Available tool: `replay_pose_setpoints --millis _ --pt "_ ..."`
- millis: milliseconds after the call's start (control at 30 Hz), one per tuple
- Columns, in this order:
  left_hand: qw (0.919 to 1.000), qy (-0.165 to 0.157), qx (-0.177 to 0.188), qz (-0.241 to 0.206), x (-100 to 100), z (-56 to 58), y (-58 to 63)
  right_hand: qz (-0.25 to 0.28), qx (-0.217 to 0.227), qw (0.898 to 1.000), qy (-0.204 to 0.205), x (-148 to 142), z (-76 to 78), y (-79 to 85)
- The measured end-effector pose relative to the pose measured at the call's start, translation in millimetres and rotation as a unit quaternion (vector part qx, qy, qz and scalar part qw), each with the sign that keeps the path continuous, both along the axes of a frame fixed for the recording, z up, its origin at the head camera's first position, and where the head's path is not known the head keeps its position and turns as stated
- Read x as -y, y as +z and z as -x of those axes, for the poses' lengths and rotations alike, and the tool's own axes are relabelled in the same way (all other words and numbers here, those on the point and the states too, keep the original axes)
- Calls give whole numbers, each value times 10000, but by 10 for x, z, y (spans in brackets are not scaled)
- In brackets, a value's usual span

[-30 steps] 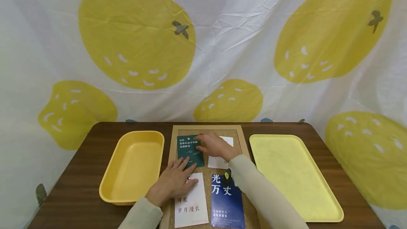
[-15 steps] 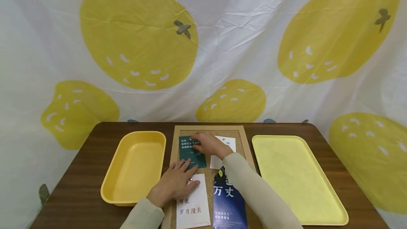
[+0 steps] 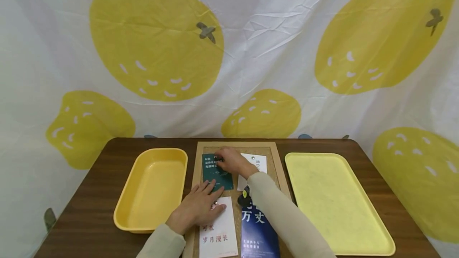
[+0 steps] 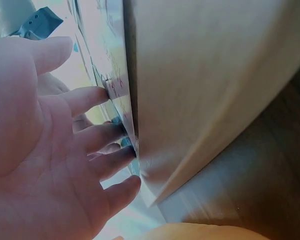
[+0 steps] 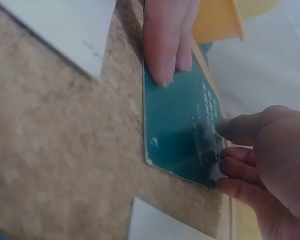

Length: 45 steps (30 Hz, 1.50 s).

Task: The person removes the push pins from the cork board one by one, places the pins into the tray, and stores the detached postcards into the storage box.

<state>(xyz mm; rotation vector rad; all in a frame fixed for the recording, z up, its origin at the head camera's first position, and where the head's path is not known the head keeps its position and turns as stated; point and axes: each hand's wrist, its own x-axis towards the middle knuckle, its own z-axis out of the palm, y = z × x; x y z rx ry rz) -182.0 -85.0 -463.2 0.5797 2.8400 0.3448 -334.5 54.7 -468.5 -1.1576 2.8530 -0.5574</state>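
Note:
The green card [image 3: 216, 176] lies on the corkboard [image 3: 234, 210], a pushpin [image 3: 215, 157] at its top edge. My right hand [image 3: 234, 160] has its thumb and index fingertips at this pushpin and pinches it; its head is mostly hidden by the fingers. In the right wrist view the thumb and curled fingers [image 5: 240, 187] stand over the card's printed end. My left hand [image 3: 201, 206] lies spread, with straight fingertips on the lower part of the green card. Its palm and thumb overlap the white card [image 3: 218, 240] with red lettering below.
A second white card [image 3: 256, 162] with a pushpin is at the board's upper right, partly behind the right hand. Below it, the blue card [image 3: 259, 234] is partly covered by the right sleeve. A deep yellow basin [image 3: 154, 194] stands left; a pale yellow tray [image 3: 337, 206] lies right.
My right hand has moved slightly left, its fingertips closing in on the green card's pushpin. The left hand stays where it was on the card. The head view has shifted a little.

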Motion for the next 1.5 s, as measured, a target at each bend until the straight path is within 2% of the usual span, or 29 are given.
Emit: replay_pose_setpoints --millis 267,433,700,1500 --pt "9998 5 96 -160 -8 -9 6 656 477 9949 -604 18 50 -108" --pt "9998 8 125 -157 -12 -9 13 921 622 9904 -815 25 65 -153" --pt "9993 55 333 -170 -8 10 22 1237 554 9860 -976 47 49 -217" --pt "9995 59 273 -127 -15 3 68 1568 706 9739 -1483 106 37 -251"
